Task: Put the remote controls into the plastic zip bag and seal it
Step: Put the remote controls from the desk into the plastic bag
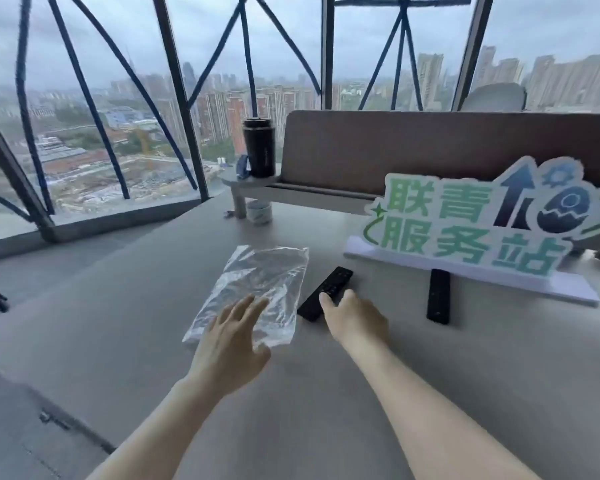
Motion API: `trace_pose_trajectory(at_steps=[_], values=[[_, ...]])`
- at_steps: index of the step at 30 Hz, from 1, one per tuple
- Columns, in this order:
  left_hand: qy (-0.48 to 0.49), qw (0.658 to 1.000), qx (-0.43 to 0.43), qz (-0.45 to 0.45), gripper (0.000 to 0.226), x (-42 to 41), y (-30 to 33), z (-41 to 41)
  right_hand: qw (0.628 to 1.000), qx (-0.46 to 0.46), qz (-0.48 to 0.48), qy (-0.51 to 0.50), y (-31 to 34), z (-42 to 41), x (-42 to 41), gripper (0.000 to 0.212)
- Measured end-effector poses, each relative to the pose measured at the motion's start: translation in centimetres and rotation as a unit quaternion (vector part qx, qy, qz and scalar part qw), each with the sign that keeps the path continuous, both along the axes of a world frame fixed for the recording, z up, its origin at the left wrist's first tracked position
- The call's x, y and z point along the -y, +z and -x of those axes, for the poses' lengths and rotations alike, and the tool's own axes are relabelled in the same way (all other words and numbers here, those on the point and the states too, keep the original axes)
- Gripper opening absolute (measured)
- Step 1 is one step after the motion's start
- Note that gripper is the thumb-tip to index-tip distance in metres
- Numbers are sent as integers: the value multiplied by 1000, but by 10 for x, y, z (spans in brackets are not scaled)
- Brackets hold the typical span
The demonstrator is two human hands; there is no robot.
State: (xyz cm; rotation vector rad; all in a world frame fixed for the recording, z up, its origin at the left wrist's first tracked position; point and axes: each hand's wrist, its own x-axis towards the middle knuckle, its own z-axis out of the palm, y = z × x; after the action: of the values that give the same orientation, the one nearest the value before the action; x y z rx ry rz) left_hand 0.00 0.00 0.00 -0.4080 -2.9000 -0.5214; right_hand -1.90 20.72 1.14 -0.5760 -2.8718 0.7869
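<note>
A clear, crinkled plastic zip bag (257, 289) lies flat on the grey table (430, 393). My left hand (231, 344) hovers over its near end, fingers spread, holding nothing. Right beside the bag lies a black remote control (321, 294), angled toward the back right. My right hand (355, 320) rests on its near end with a fingertip on the buttons; whether the fingers are curled around it I cannot tell. A second black remote (438, 296) lies farther right, its far end against the base of the sign.
A green and white cut-out sign (482, 223) stands on a white base at the right. A low shelf riser (257, 183) at the back carries a black tumbler (258, 147); a small white cup (258, 211) sits under it. A brown partition (413, 147) stands behind; windows at the left.
</note>
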Motion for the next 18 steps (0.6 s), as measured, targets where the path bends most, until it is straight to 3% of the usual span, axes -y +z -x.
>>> trace_pose_trajectory(at_steps=[2, 5, 9, 11, 15, 18], values=[[4, 1000, -15, 13, 62, 9, -6, 1, 999, 23, 6, -49, -3, 10, 11, 67], [4, 999, -46, 12, 25, 22, -18, 10, 995, 46, 24, -81, -4, 25, 27, 70], [13, 995, -81, 52, 15, 29, -11, 13, 994, 81, 26, -64, 2, 34, 29, 25], [-5, 993, -101, 54, 17, 31, -11, 15, 991, 92, 85, -54, 6, 30, 22, 10], [-31, 997, -69, -3, 21, 19, -4, 15, 949, 16, 314, -15, 23, -2, -4, 16], [-43, 995, -64, -62, 17, -6, 8, 12, 915, 11, 401, 47, 51, -57, -33, 19]])
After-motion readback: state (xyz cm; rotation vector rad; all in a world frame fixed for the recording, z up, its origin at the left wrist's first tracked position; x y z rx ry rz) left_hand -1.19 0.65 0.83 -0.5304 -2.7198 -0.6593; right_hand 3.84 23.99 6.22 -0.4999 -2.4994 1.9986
